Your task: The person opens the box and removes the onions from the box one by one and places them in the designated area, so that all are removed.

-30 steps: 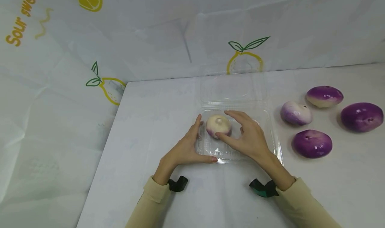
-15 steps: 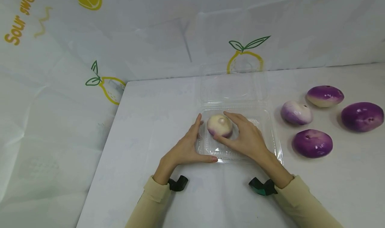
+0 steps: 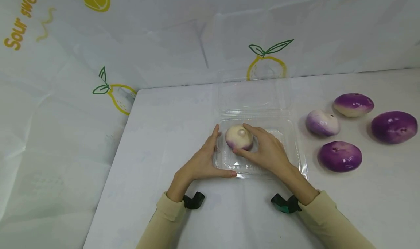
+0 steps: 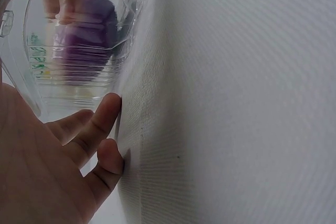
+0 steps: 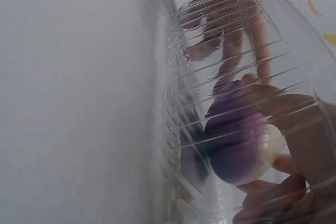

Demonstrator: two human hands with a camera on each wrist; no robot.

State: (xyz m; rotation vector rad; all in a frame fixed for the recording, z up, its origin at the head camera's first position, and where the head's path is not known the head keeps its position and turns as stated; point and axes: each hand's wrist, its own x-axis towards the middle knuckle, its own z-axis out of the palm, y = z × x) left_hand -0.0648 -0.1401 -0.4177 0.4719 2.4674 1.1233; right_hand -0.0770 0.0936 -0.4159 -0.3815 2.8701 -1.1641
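Observation:
A clear plastic clamshell box [image 3: 296, 158] lies with its lid folded back. Inside its left part sits a round, glossy purple-and-white vegetable [image 3: 238, 136], pale and nubbed on top. My right hand [image 3: 269, 151] reaches in over the box and holds the vegetable between thumb and fingers on its right side. In the right wrist view the purple underside of the vegetable [image 5: 239, 135] shows through the ribbed wall. My left hand [image 3: 204, 162] rests along the box's left side and front left corner, fingers extended and thumb straight along the front rim.
Right of the box lie a pale lilac vegetable [image 3: 323, 123], a purple-and-cream one [image 3: 353, 105] and two dark purple ones, the nearer [image 3: 340, 156] and the farther [image 3: 394, 127]. The transparent lid [image 3: 254, 94] stretches back toward the lemon-printed wall cloth [image 3: 170, 52].
The vegetable has turned and shifted slightly right in the box, and my right thumb and fingers have closed in on it. My left hand stays in place.

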